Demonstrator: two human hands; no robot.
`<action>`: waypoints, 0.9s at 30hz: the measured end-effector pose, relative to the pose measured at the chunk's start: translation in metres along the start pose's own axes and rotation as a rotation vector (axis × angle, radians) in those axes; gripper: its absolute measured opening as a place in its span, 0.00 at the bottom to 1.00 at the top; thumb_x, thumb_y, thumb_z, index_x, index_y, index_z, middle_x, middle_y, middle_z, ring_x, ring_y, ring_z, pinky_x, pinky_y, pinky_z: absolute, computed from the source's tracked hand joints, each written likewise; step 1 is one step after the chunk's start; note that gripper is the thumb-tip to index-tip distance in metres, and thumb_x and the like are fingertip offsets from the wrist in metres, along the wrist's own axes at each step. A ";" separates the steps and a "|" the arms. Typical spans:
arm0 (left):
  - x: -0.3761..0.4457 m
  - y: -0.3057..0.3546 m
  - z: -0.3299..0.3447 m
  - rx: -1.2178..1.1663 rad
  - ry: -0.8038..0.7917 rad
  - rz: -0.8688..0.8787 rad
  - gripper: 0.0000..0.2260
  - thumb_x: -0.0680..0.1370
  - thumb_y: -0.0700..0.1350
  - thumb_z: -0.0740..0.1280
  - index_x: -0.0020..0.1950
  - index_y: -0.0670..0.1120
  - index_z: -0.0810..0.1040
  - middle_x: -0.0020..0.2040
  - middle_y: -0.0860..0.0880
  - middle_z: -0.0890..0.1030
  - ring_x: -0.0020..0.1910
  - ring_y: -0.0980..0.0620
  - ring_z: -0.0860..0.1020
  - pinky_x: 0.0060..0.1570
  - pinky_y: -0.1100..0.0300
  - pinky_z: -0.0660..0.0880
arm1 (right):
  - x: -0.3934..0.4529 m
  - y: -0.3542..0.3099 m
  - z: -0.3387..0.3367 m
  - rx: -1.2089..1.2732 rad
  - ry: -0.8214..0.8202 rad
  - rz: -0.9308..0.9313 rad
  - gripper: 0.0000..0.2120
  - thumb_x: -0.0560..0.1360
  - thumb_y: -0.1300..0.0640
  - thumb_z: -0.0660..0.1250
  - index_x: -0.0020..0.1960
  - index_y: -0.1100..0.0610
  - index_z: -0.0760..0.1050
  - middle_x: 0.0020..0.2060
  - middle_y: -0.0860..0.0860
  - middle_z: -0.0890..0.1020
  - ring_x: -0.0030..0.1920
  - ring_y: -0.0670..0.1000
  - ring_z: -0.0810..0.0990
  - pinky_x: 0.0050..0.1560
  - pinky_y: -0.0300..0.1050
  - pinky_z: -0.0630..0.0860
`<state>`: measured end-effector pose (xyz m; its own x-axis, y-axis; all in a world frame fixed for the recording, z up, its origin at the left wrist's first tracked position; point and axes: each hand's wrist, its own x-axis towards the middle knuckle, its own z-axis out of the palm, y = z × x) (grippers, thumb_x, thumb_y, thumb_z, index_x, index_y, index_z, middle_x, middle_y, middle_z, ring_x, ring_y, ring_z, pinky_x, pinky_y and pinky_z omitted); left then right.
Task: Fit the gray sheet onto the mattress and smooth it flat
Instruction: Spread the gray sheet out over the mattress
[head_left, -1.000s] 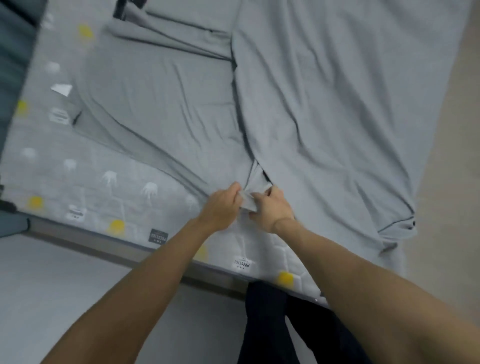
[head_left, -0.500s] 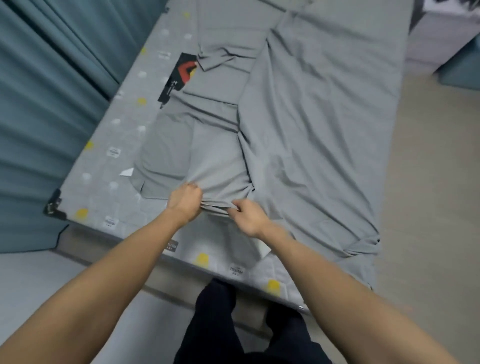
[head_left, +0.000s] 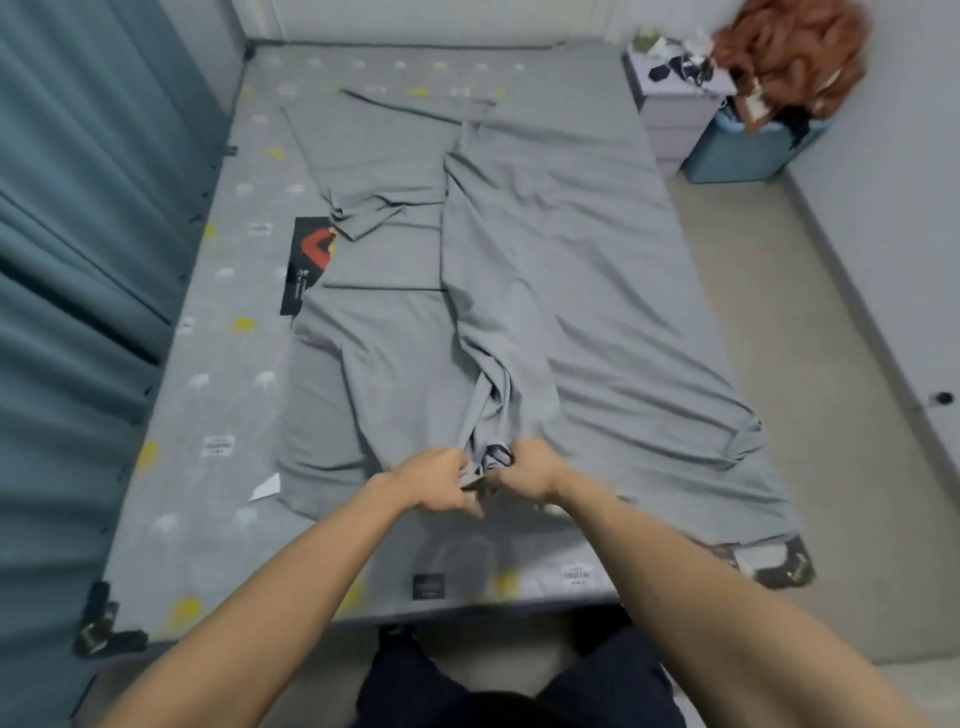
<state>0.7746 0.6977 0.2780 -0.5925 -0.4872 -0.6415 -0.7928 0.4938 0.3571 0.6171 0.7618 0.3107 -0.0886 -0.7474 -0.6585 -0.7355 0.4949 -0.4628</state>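
Bedroom, teal curtain (head_left: 67, 260) at left: the mattress (head_left: 218, 395) carries a rumpled sheet (head_left: 571, 291); left hand (head_left: 434, 480) and right hand (head_left: 532, 467) both pinch its bunched near edge.

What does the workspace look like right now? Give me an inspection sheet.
Surface: mattress with a crown print, left strip and near edge bare.
Job's things: gray sheet rumpled and folded over itself, covering the right side, not fitted.
Clutter: black and red card on the mattress, partly under the sheet; white paper scrap.
Hands: left hand and right hand both grip a bunched sheet edge near the foot.
Cables: nothing seen.
Surroundings: teal curtain on the left, nightstand, blue bin holding rust-coloured cloth.
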 end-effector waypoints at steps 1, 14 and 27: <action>-0.011 -0.017 0.005 0.102 -0.024 -0.003 0.16 0.70 0.55 0.74 0.49 0.46 0.77 0.50 0.42 0.82 0.49 0.42 0.80 0.40 0.56 0.70 | -0.006 -0.021 0.012 -0.002 -0.038 0.017 0.12 0.70 0.52 0.69 0.32 0.55 0.70 0.33 0.55 0.76 0.37 0.56 0.76 0.32 0.44 0.66; -0.111 -0.155 -0.007 -0.109 0.094 -0.066 0.09 0.70 0.49 0.60 0.30 0.48 0.69 0.38 0.43 0.81 0.40 0.41 0.79 0.34 0.55 0.68 | -0.011 -0.078 0.106 -0.068 -0.346 0.056 0.37 0.64 0.29 0.69 0.65 0.53 0.74 0.58 0.51 0.82 0.55 0.54 0.80 0.59 0.47 0.75; -0.147 -0.231 0.003 -0.294 -0.159 -0.002 0.08 0.64 0.38 0.72 0.37 0.49 0.76 0.33 0.54 0.75 0.33 0.56 0.72 0.33 0.60 0.69 | 0.000 -0.205 0.184 -0.241 -0.383 -0.172 0.21 0.74 0.54 0.73 0.64 0.58 0.74 0.60 0.58 0.80 0.60 0.59 0.78 0.50 0.43 0.69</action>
<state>1.0454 0.6570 0.2874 -0.5794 -0.3584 -0.7320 -0.8150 0.2528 0.5213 0.8918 0.7419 0.2963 0.2685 -0.5701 -0.7764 -0.8562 0.2280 -0.4635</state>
